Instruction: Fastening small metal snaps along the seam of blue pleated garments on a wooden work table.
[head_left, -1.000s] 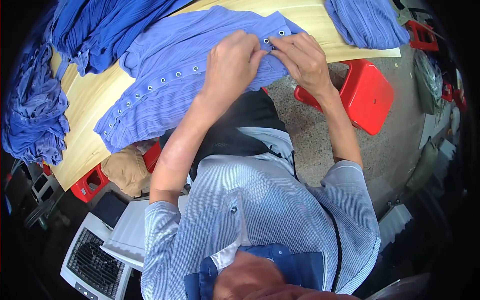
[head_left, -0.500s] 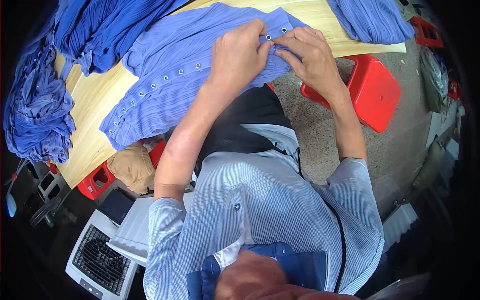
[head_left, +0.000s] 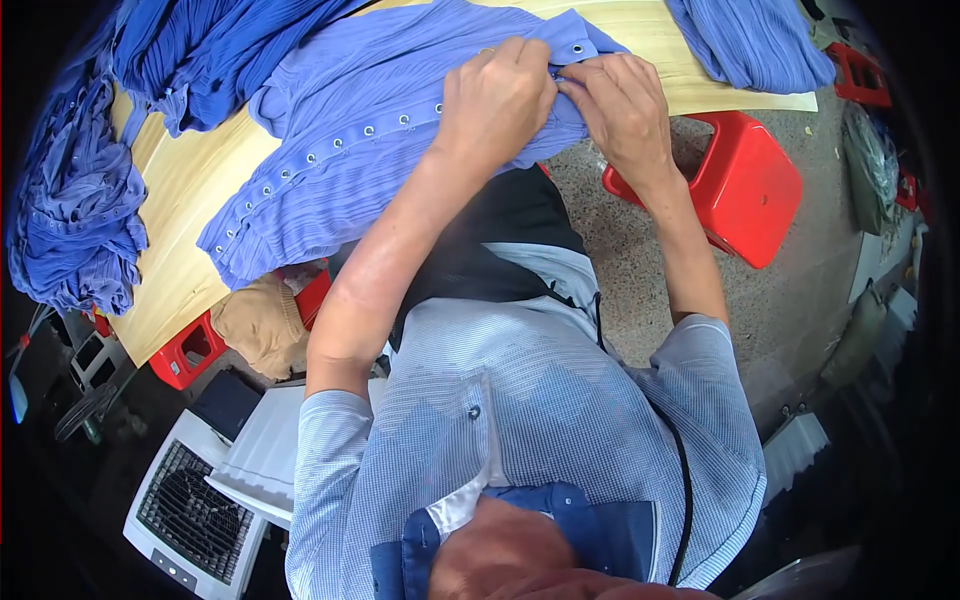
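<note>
A periwinkle-blue ribbed shirt (head_left: pixel 345 180) lies spread over the table's near edge, with a line of round silver-rimmed buttons running along its front band. My left hand (head_left: pixel 497 103) is closed with the fingers curled onto that band toward its right end. Beside it, my right hand (head_left: pixel 628 112) pinches the same band between thumb and fingers. The two hands' fingertips almost meet, and they hide the bit of cloth between them. One button (head_left: pixel 577 49) shows just above the right fingers.
On the wooden table (head_left: pixel 180 215), darker blue garments (head_left: pixel 215 55) are heaped at the far left, and a folded blue garment (head_left: pixel 750 42) lies at the far right. A bunched blue garment (head_left: pixel 80 220) hangs over the left edge. Red stools (head_left: pixel 752 190) stand below, near an air cooler (head_left: pixel 195 510).
My left hand has shifted right, closer to my right hand, and the button between them is now covered. The shirt's button row has slid slightly right.
</note>
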